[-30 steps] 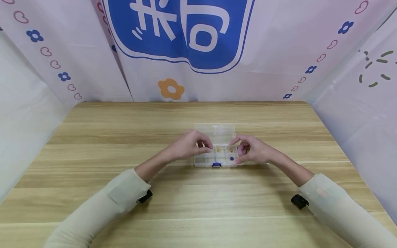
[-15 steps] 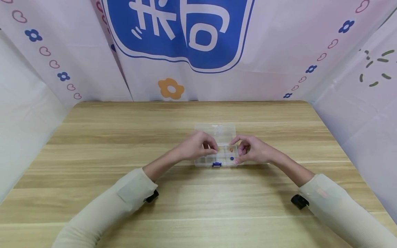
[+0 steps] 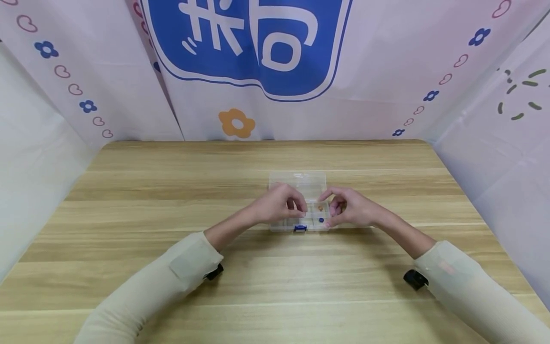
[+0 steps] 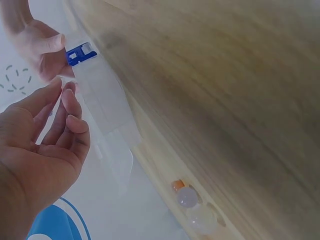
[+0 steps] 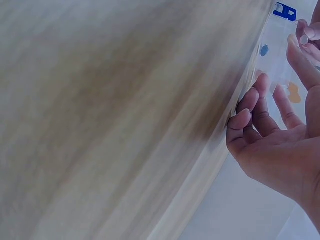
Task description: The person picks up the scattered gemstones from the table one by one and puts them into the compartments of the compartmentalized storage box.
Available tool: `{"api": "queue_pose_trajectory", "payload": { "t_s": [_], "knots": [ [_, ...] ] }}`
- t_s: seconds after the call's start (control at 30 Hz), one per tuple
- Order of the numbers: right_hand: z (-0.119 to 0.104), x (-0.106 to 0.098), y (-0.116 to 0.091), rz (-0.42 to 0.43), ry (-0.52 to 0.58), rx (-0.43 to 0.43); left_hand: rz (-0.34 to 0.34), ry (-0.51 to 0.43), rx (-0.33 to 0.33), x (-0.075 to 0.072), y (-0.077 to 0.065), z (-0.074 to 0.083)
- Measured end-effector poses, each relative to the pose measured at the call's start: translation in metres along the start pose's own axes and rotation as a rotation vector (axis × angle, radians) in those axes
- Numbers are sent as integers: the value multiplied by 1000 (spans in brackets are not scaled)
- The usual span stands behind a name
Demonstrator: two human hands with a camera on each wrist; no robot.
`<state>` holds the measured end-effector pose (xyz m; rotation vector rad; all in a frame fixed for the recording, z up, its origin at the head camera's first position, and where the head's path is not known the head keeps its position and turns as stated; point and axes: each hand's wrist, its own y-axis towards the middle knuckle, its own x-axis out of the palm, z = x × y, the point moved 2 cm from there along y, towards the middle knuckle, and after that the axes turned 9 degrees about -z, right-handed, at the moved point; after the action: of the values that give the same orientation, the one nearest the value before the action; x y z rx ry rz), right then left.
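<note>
Reaching from pale sleeves [image 3: 150, 282] across the counter [image 3: 309, 282], the right hand [image 3: 354, 209] grips the right end of a clear divided box [image 3: 312, 228] with a blue latch [image 3: 300, 228] in front; the left hand [image 3: 279, 203] has fingertips [image 4: 54, 86] pressed together over it, and I can't tell whether they pinch anything. Just inside the right hand sit a blue piece [image 3: 321, 220] and, farther back, an orange piece [image 3: 320, 209]. Beyond both hands lies the open lid [image 3: 315, 184], then a printed cloth [image 3: 374, 81].

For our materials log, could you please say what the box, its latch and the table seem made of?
The box: probably smooth plastic, being see-through and colourless. Its latch: likely opaque plastic, evenly blue. The table: smooth wood or laminate, with visible grain; unclear which.
</note>
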<state>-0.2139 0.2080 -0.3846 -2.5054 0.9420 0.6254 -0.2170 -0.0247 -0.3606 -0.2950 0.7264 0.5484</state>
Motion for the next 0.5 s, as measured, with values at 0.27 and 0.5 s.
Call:
{"api": "queue_pose_trajectory", "payload": {
  "t_s": [0.27, 0.5],
  "knots": [
    [0, 0, 0, -3, 0, 2, -15, -4, -13, 2, 1, 0],
    [-2, 0, 0, 2, 3, 4, -16, -2, -21, 3, 2, 1]
  ]
}}
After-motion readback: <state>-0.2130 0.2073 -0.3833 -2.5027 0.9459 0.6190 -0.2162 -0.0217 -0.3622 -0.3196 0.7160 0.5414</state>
